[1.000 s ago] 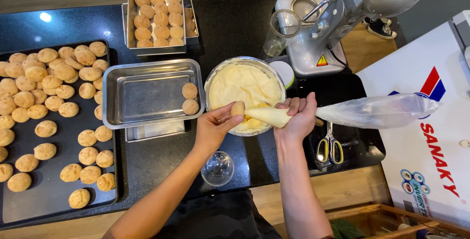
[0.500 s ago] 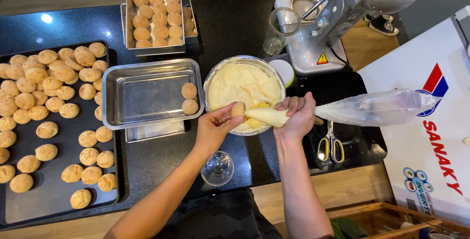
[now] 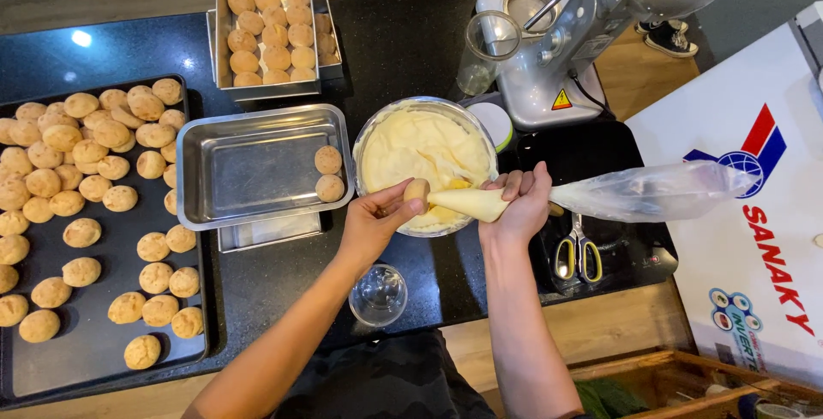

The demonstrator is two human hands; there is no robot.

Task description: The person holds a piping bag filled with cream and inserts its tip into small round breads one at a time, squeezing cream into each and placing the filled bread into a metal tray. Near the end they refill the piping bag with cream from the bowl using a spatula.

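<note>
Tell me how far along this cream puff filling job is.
Done: two puffs lie in the steel tray, and a deeper pan behind holds many more. In hand: the left hand holds one puff over the cream bowl while the right hand presses the piping bag tip into it. Left: dozens of puffs on the dark tray.

The piping bag [image 3: 634, 193] is clear, crinkled plastic. The tray [image 3: 257, 170] and bowl [image 3: 370, 132] are brushed metal. The desk [image 3: 403, 42] is glossy black stone.

Scissors [image 3: 578, 252] right of bowl [image 3: 426, 110]
</note>
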